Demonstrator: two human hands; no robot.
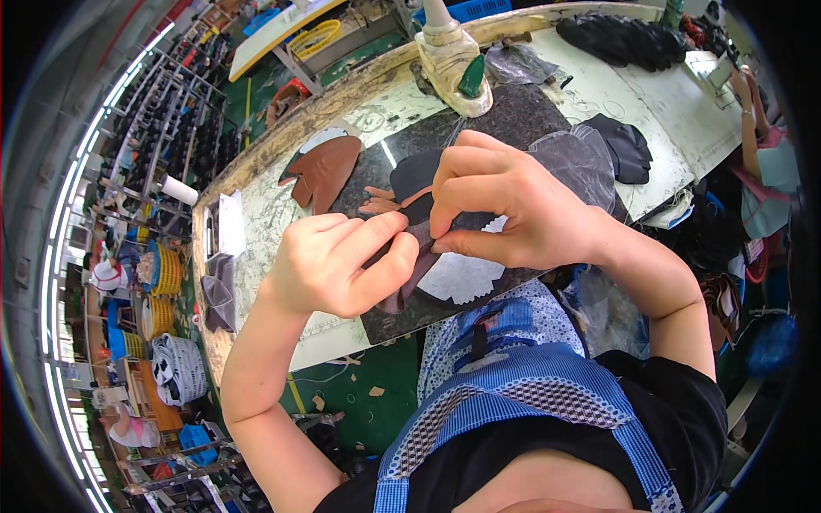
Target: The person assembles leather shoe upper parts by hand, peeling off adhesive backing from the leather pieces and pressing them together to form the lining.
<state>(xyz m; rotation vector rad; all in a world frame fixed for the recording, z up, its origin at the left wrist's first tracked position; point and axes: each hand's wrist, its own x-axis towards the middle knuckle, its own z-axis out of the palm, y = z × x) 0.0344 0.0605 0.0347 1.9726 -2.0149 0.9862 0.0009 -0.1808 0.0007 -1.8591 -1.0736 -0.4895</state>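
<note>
Both my hands are closed in a pinch over the dark stone slab (pixel 398 321). Between them runs a thin dark brown fabric piece (pixel 417 256). My left hand (pixel 342 261) grips it from the left with thumb and curled fingers. Opposite, my right hand (pixel 513 201) pinches its edge between thumb and forefinger. Beneath my right hand lies a whitish piece with a jagged edge and dark border (pixel 462 278). A black piece (pixel 413 173) and small orange-brown strips (pixel 379 202) lie just beyond my fingers. The fingertips partly hide the pinched edge.
Brown leather pieces (pixel 329 171) lie to the left on the worn white table. At the back stands a stained white container (pixel 453 68) with a green part. Clear plastic (pixel 581 162) and black pieces (pixel 620 150) lie right. Another person's arm (pixel 748 120) shows at far right.
</note>
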